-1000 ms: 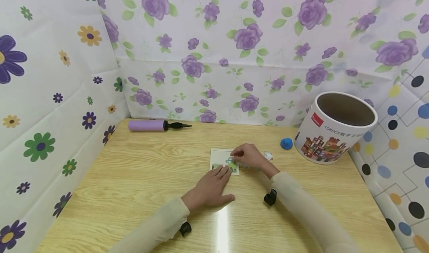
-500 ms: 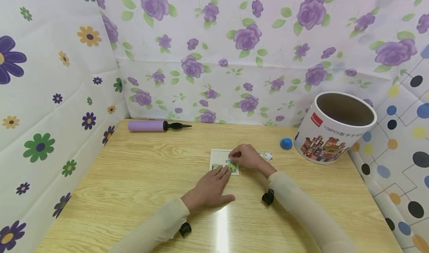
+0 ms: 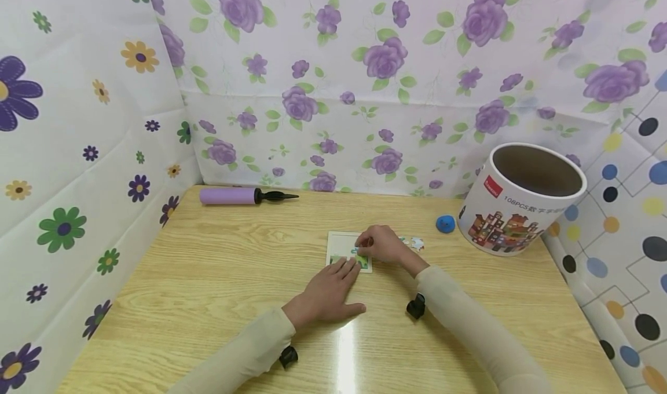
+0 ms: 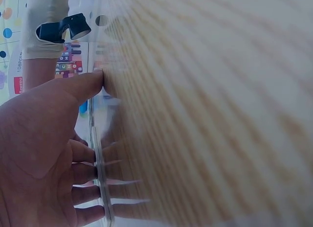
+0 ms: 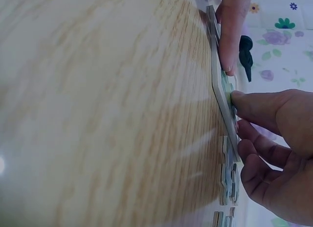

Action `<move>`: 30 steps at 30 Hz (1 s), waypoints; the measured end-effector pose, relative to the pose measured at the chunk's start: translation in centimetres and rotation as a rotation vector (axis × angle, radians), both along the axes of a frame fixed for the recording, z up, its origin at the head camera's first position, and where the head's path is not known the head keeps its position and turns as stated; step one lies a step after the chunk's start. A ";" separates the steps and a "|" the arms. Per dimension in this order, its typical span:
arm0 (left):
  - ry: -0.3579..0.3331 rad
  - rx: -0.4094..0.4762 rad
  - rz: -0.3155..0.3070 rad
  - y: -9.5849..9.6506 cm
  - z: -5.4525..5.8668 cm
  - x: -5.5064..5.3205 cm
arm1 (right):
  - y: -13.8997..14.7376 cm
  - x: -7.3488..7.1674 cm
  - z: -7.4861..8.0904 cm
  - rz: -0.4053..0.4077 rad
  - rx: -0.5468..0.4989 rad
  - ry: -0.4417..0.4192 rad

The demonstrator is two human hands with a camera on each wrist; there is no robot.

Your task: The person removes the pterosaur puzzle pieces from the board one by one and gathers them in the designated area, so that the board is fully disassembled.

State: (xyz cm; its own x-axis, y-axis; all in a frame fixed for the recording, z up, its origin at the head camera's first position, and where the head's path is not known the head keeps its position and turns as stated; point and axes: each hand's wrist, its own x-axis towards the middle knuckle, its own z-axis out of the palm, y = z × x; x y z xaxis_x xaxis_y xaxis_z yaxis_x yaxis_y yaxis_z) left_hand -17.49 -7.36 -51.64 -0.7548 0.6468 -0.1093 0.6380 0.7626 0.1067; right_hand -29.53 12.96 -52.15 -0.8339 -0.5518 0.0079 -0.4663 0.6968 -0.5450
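Observation:
A small jigsaw board [image 3: 341,241] with a pale frame lies on the table, with green picture pieces along its near side. My left hand [image 3: 328,292] lies nearly flat, its straight fingertips resting on the near edge of the board and its thumb spread to the right. Over the board's right part, my right hand [image 3: 388,244] pinches a small jigsaw piece [image 3: 355,251] between thumb and fingers. The right wrist view has the thumb against a greenish piece [image 5: 229,94] at board level; the fingers partly cover it. Loose jigsaw pieces [image 3: 417,243] lie just right of the board, partly behind the right hand.
A large printed tub [image 3: 513,226] stands at the right, beside a small blue lump [image 3: 445,223]. At the back left lies a purple hand pump [image 3: 229,196] with a black nozzle. Patterned cloth walls [image 3: 333,92] border the wooden table [image 3: 224,266] at the back and sides.
The right hand has shifted slightly left and down over the board, and more of the loose pieces show behind it. The left hand stays in place.

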 end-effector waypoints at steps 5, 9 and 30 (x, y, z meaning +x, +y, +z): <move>0.025 -0.003 -0.003 0.0 -0.2 -0.1 | -0.2 0.2 0.2 -0.016 -0.022 -0.008; 0.027 -0.005 -0.005 0.0 -0.1 -0.1 | -0.1 0.3 0.3 -0.031 -0.043 -0.028; 0.021 -0.010 -0.004 0.1 -0.2 -0.1 | 2.1 1.0 2.1 -0.064 -0.110 -0.084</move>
